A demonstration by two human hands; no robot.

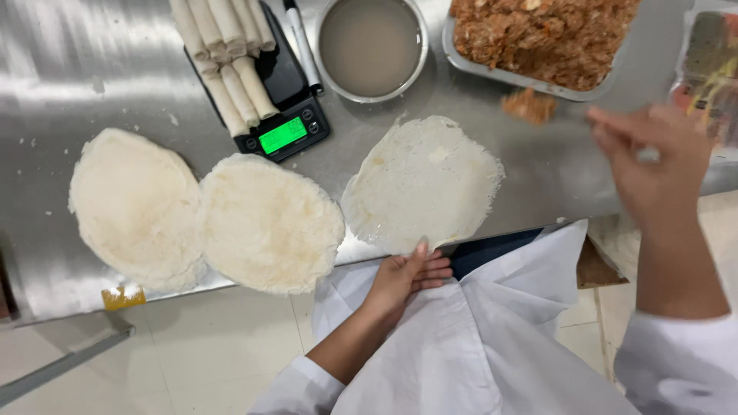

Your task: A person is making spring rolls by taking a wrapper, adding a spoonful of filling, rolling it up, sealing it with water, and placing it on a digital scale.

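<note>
Thin, limp wrapper sheet (pixel 421 183) lying flat at the steel table's (pixel 92 69) near edge, left hand (pixel 407 275) pinning its rim with flat fingers (best lifted by the edge, likely tears easily), right hand (pixel 653 165) blurred, grip indiscernible, beside the filling tray (pixel 538 34)

You are in a commercial kitchen: a stainless steel bench (pixel 92 69) carries a digital scale (pixel 280 115) with rolled wrappers (pixel 223 46), a metal bowl of paste (pixel 370 48), a tray of filling (pixel 538 38), and you wear a white coat (pixel 477 330).
</note>
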